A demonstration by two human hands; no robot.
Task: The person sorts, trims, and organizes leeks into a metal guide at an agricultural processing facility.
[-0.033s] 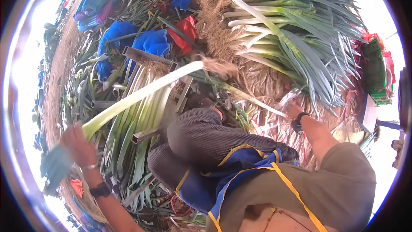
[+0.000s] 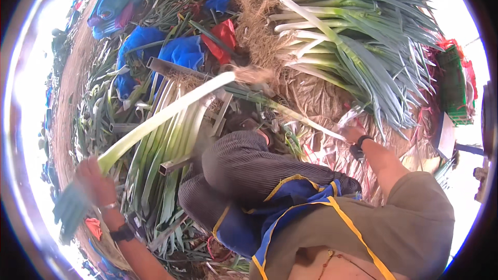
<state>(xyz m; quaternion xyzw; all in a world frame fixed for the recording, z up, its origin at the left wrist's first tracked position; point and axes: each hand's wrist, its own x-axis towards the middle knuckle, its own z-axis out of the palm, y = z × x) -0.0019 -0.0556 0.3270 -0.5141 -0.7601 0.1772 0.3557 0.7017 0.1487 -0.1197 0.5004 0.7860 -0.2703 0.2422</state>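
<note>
My left hand [image 2: 96, 182] is closed around the green part of a leek [image 2: 168, 113], which slants up and to the right. Its roots point toward the middle of the view, and its leaf tops hang below my fist. Under it, a row of leeks [image 2: 165, 145] lies in a metal frame [image 2: 174, 165]. At the right, the fingers of my right hand [image 2: 354, 135] are closed at the white end of a thin leek stalk [image 2: 306, 121]; the fingertips are partly hidden. A large leek pile [image 2: 342, 31] lies beyond, roots to the left.
Brown sheeting [image 2: 316, 93] lies under the pile. Blue mesh bags [image 2: 181, 52] and a red bag [image 2: 220, 40] rest among loose leaves at the far left. A green crate [image 2: 452, 85] stands at the right. My bent knees [image 2: 233, 158] are close to the frame.
The leek in my left hand has shifted slightly left at its root end, and that hand has moved slightly down and right. My right hand stays nearly in place.
</note>
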